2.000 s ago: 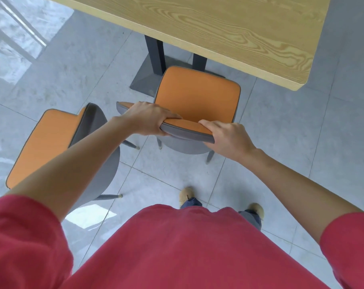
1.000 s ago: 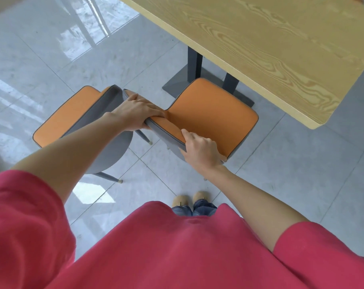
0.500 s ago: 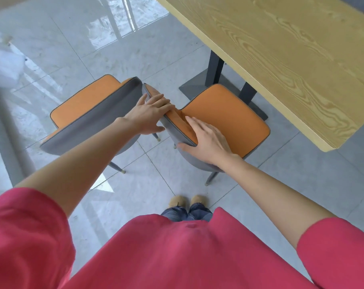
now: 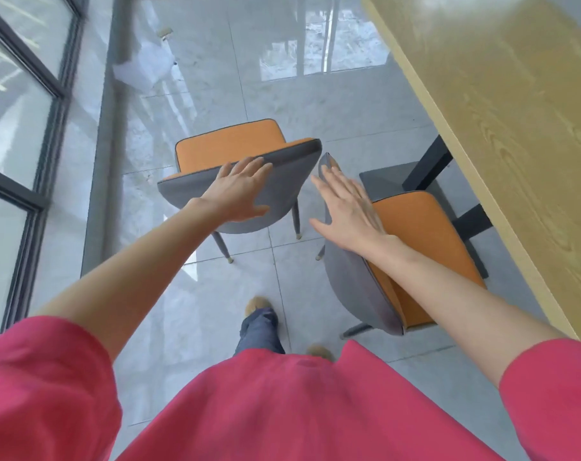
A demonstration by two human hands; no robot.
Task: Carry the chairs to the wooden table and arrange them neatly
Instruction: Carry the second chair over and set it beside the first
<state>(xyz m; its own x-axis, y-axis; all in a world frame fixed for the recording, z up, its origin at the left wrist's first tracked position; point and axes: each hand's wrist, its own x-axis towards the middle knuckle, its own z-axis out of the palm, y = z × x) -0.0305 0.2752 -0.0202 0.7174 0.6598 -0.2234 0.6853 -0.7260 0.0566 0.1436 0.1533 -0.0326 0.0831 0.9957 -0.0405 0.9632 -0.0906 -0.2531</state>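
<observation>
Two orange-seated chairs with grey backs stand on the tiled floor. The right chair (image 4: 425, 234) sits at the edge of the wooden table (image 4: 515, 128), seat partly under it. The left chair (image 4: 229, 144) stands apart, turned away from the table. My left hand (image 4: 239, 191) is spread flat over the grey back of the left chair, fingers reaching its top edge. My right hand (image 4: 349, 207) hovers open over the back of the right chair, fingers apart, gripping nothing.
The table's black pedestal leg and base (image 4: 425, 171) stand behind the right chair. A glass wall with dark frames (image 4: 33, 128) runs along the left. White crumpled material (image 4: 146, 68) lies on the floor near the wall. My feet (image 4: 259, 304) are between the chairs.
Both hands have let go of the right chair's back. My left hand moved over to the left chair's back. The view swung left toward the glass wall.
</observation>
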